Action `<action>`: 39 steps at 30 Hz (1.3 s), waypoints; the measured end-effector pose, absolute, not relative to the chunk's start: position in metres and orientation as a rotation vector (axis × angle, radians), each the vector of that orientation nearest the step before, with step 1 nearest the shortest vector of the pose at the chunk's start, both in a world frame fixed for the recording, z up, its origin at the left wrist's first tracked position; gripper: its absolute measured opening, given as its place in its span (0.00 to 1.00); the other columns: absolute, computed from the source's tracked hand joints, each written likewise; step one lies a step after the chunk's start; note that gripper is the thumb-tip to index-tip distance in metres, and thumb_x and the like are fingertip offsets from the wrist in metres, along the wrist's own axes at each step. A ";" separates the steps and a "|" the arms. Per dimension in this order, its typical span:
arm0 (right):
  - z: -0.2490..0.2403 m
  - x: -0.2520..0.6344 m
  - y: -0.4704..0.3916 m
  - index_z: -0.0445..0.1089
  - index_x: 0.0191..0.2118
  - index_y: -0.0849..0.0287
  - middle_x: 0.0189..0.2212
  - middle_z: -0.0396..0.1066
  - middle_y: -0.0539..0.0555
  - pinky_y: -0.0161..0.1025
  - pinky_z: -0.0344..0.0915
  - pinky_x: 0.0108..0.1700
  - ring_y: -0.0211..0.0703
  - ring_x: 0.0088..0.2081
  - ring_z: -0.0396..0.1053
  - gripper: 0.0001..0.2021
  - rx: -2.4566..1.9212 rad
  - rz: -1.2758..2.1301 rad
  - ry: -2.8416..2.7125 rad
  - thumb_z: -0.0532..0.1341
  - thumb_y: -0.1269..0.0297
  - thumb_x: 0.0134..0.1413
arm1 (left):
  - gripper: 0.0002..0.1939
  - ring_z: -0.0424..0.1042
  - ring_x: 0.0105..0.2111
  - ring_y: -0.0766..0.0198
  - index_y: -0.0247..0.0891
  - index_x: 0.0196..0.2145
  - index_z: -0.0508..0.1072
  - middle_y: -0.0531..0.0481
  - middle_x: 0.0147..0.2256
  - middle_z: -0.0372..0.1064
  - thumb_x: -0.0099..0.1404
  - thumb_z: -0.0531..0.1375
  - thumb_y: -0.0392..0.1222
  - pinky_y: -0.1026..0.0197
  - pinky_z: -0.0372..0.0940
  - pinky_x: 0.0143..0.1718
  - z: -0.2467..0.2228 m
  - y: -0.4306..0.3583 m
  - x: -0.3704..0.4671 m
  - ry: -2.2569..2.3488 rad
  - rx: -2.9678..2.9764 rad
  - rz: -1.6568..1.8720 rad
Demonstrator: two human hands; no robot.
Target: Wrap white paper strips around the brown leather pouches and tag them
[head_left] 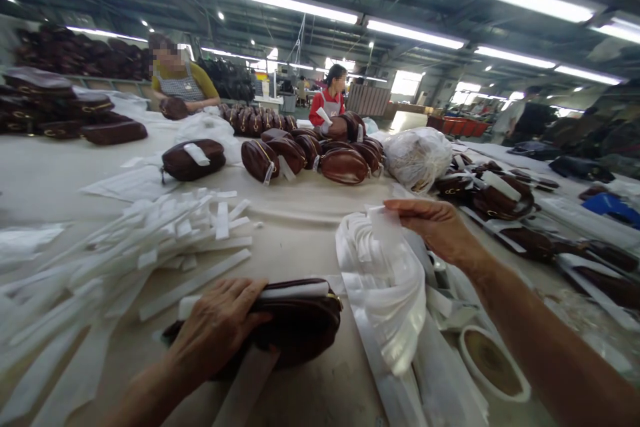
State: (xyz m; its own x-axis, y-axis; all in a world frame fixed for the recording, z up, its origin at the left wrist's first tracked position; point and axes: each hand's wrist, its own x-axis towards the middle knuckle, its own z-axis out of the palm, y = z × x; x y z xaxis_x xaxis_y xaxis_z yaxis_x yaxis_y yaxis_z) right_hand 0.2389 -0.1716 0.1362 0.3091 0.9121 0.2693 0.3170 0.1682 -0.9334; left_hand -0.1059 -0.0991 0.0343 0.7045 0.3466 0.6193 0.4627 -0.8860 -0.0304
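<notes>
My left hand [223, 320] grips a dark brown leather zip bag [305, 327] on the table, fingers over its top and thumb along the near side. A white strip lies along the bag's zipper, and another white strip hangs from its near side. To the right, my right hand [430, 223] pinches the upper edge of a clear plastic sleeve, which tops a fanned pile of clear plastic sleeves [385, 300]. Left of the bag lies a heap of loose white strips [150, 247]. A tape roll [495, 361] sits beneath my right forearm.
Several finished-looking brown bags [344, 165] are grouped across the table, with one bag [194, 160] apart. A bulging clear plastic sack [419, 157] stands beside them. More brown bags [500, 197] lie at right. Two people work across the table, each holding a brown bag.
</notes>
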 end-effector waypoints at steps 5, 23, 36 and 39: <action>0.123 0.189 -0.161 0.78 0.34 0.56 0.33 0.78 0.52 0.40 0.70 0.42 0.43 0.35 0.75 0.10 -1.421 0.351 -1.563 0.62 0.62 0.46 | 0.12 0.70 0.32 0.60 0.34 0.44 0.66 0.47 0.34 0.70 0.69 0.51 0.44 0.59 0.64 0.35 0.040 -0.109 -0.105 -0.593 -2.771 -0.926; 0.083 0.058 -0.140 0.77 0.32 0.59 0.23 0.74 0.49 0.30 0.66 0.27 0.37 0.25 0.71 0.08 -1.184 0.904 -1.622 0.60 0.65 0.49 | 0.59 0.72 0.42 0.55 0.38 0.64 0.31 0.28 0.62 0.45 0.50 0.69 0.44 0.52 0.68 0.47 0.033 -0.107 -0.113 -1.353 -3.059 -1.392; 0.099 0.058 -0.133 0.77 0.36 0.54 0.36 0.78 0.50 0.36 0.72 0.44 0.41 0.39 0.76 0.13 -1.083 0.329 -1.504 0.58 0.74 0.50 | 0.60 0.72 0.41 0.54 0.41 0.64 0.36 0.33 0.60 0.52 0.45 0.72 0.44 0.50 0.67 0.47 0.032 -0.108 -0.110 -1.318 -3.058 -1.272; 0.100 0.055 -0.133 0.77 0.35 0.54 0.35 0.78 0.50 0.38 0.72 0.44 0.43 0.39 0.76 0.10 -1.088 0.409 -1.395 0.60 0.72 0.49 | 0.65 0.73 0.37 0.58 0.44 0.64 0.29 0.32 0.62 0.47 0.44 0.72 0.44 0.52 0.69 0.45 0.030 -0.108 -0.110 -1.327 -3.034 -1.316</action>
